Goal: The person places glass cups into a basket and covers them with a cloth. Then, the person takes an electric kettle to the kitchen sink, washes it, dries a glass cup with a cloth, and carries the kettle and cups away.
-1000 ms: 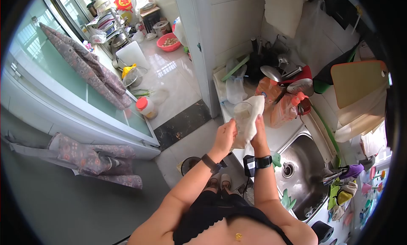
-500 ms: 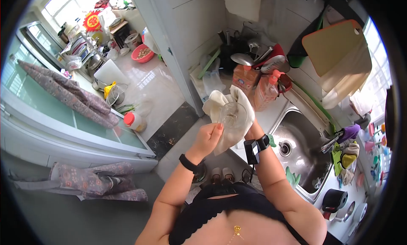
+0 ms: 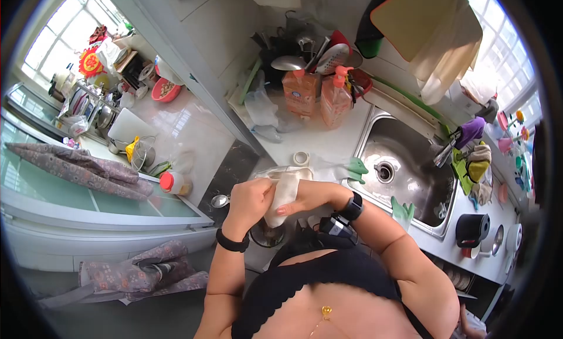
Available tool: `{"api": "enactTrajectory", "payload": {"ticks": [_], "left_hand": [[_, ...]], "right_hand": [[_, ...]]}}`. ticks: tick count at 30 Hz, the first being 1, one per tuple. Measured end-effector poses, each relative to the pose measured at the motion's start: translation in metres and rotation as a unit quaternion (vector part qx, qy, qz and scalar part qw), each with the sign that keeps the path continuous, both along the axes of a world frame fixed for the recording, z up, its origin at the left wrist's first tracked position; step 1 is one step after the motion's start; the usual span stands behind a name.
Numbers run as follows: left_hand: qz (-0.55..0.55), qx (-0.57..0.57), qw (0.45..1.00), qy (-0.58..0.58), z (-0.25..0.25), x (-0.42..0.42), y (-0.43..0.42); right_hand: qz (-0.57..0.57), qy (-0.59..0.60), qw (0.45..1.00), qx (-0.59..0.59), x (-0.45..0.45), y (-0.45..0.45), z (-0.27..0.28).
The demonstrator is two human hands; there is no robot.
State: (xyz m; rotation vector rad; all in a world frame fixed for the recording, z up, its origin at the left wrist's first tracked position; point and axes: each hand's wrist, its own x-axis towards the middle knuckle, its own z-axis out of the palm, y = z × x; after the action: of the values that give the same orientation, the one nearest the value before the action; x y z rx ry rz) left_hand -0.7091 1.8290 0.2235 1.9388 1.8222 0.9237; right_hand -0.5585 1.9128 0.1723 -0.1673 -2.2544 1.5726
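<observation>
A cream cloth (image 3: pixel 285 192) is bunched between my two hands, in front of my chest near the counter's edge. My left hand (image 3: pixel 251 203) is closed at the cloth's left side, its fingers curled. From the right, my right hand (image 3: pixel 308 197) wraps round the cloth, thumb lying over its lower part. A clear glass rim (image 3: pixel 270 172) shows just beyond my fingers; most of the glass is hidden by the hands and cloth. On the counter just past the hands lies a roll of tape (image 3: pixel 301 158).
The steel sink (image 3: pixel 410 157) is at the right, with green gloves (image 3: pixel 402 211) on its near edge. Two orange bottles (image 3: pixel 336 98) and utensils (image 3: pixel 305 51) stand at the back. A red-lidded jar (image 3: pixel 175 183) is on the floor at left.
The view has swung right. Both hands have come lower and closer together, and the cloth, spread around the clear glass before, is now bunched between them. The tape roll has come into sight.
</observation>
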Motion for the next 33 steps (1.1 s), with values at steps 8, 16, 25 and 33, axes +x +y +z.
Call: {"api": "enactTrajectory", "payload": {"ticks": [8,16,25,33], "left_hand": [[0.118,-0.032,0.98,-0.155,-0.02,-0.008,-0.015],[0.108,0.05,0.788,-0.604,-0.011,0.015,-0.031],[0.144,0.3,0.941,0.064,-0.059,0.035,0.0],[0.303,0.189,0.884,-0.3,-0.054,0.023,0.007]], "right_hand": [[-0.18,0.031,0.962,-0.202,-0.002,-0.023,0.004],[-0.205,0.282,0.693,-0.63,0.006,0.014,0.042],[-0.089,0.168,0.709,-0.679,-0.026,-0.042,0.005],[-0.408,0.19,0.699,-0.555,-0.001,0.003,0.001]]}}
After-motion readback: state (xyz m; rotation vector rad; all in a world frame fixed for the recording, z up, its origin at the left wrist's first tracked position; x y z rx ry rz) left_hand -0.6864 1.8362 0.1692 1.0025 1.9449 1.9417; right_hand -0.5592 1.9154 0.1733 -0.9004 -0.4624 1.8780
